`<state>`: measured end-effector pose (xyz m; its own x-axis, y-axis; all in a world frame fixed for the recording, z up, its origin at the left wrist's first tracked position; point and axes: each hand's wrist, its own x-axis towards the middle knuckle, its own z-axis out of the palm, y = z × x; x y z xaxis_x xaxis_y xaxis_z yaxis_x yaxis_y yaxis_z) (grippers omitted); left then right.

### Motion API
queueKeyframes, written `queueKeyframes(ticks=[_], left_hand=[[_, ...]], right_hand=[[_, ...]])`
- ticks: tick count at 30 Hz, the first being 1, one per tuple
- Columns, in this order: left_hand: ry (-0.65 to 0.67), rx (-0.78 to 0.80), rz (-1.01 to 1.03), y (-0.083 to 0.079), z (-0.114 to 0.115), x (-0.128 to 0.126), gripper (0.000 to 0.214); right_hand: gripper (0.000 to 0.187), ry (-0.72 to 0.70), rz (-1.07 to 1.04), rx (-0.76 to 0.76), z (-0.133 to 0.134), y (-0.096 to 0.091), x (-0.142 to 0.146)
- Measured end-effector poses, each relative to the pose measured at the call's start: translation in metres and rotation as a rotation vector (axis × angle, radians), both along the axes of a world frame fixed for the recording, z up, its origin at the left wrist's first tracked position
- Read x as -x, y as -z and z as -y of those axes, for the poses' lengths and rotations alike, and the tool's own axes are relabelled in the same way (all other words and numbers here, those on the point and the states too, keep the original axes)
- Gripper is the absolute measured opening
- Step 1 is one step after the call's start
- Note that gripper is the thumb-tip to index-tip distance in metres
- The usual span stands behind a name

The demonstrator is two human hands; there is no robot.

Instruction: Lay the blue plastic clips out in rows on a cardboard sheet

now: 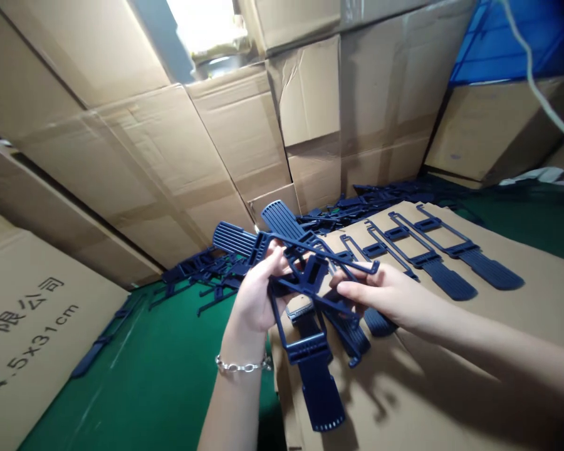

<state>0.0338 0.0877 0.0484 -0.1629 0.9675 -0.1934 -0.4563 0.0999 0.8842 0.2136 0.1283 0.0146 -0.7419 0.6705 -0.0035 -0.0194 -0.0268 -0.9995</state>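
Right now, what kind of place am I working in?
Probably a factory packing area: stacked cardboard cartons surround a green table, identical blue plastic parts lie in rows on a cardboard sheet, and the left hand and right hand hold a bunch more.

Dark-blue plastic frames (310, 275) with ribbed paddle ends bunch crisscross, held aloft.

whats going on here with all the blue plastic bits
A person grips a tangled bunch of dark blue plastic parts in the left hand, while the right hand pinches one piece of it. Under the hands lies a cardboard sheet, where a row of matching parts lies side by side. More blue pieces lie on the green table, against stacked cardboard boxes.
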Motion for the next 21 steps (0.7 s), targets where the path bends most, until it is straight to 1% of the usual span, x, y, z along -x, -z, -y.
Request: queueKeyframes(ticks=[1, 2, 3, 4, 6, 7, 8, 9, 10, 11, 12, 13, 15, 17, 18, 19, 20, 21], left_hand=[[-0.002, -0.030, -0.001, -0.002, 0.001, 0.004, 0.020], [-0.005, -0.070, -0.008, -0.005, 0.002, 0.008, 0.023], [-0.019, -0.118, -0.019, -0.009, 0.004, 0.013, 0.025], [-0.042, -0.157, -0.033, -0.012, 0.006, 0.019, 0.026], [-0.131, -0.234, -0.053, -0.017, 0.011, 0.033, 0.026], [-0.184, -0.265, -0.063, -0.019, 0.014, 0.041, 0.026], [-0.245, -0.298, -0.070, -0.021, 0.017, 0.049, 0.026], [-0.295, -0.323, -0.074, -0.022, 0.019, 0.056, 0.026], [-0.342, -0.351, -0.072, -0.023, 0.021, 0.064, 0.027], [-0.380, -0.374, -0.064, -0.023, 0.023, 0.071, 0.027], [-0.411, -0.396, -0.053, -0.024, 0.025, 0.077, 0.028], [-0.441, -0.412, -0.042, -0.024, 0.026, 0.083, 0.028], [-0.499, -0.414, -0.025, -0.025, 0.028, 0.091, 0.030], [-0.559, -0.393, -0.010, -0.025, 0.028, 0.095, 0.032], [-0.590, -0.385, -0.003, -0.026, 0.028, 0.096, 0.033], [-0.614, -0.382, 0.002, -0.026, 0.027, 0.096, 0.033], [-0.632, -0.386, 0.008, -0.026, 0.027, 0.097, 0.034], [-0.642, -0.392, 0.010, -0.026, 0.026, 0.096, 0.034]], right_hand=[[0.033, -0.003, -0.005, 0.028, 0.001, 0.000, -0.003], [0.035, 0.028, -0.022, 0.026, 0.001, 0.000, -0.007], [0.035, 0.100, -0.055, -0.008, 0.001, 0.001, -0.012], [0.036, 0.205, -0.099, -0.062, 0.001, 0.003, -0.018], [0.038, 0.451, -0.178, -0.167, -0.004, 0.008, -0.032], [0.037, 0.540, -0.204, -0.189, -0.008, 0.011, -0.040], [0.032, 0.592, -0.212, -0.190, -0.013, 0.013, -0.047], [0.025, 0.601, -0.196, -0.190, -0.017, 0.013, -0.055], [0.016, 0.578, -0.147, -0.206, -0.022, 0.011, -0.061], [0.011, 0.545, -0.072, -0.255, -0.025, 0.007, -0.066], [0.010, 0.517, 0.031, -0.346, -0.026, 0.001, -0.071], [0.012, 0.500, 0.138, -0.495, -0.025, -0.007, -0.074], [0.014, 0.515, 0.286, -0.925, -0.018, -0.022, -0.076], [0.013, 0.514, 0.276, -1.375, -0.004, -0.032, -0.073], [0.015, 0.474, 0.233, -1.553, 0.005, -0.034, -0.070], [0.015, 0.415, 0.177, -1.679, 0.014, -0.034, -0.066], [0.015, 0.327, 0.120, -1.756, 0.024, -0.033, -0.061], [0.015, 0.209, 0.079, -1.792, 0.034, -0.030, -0.055]])
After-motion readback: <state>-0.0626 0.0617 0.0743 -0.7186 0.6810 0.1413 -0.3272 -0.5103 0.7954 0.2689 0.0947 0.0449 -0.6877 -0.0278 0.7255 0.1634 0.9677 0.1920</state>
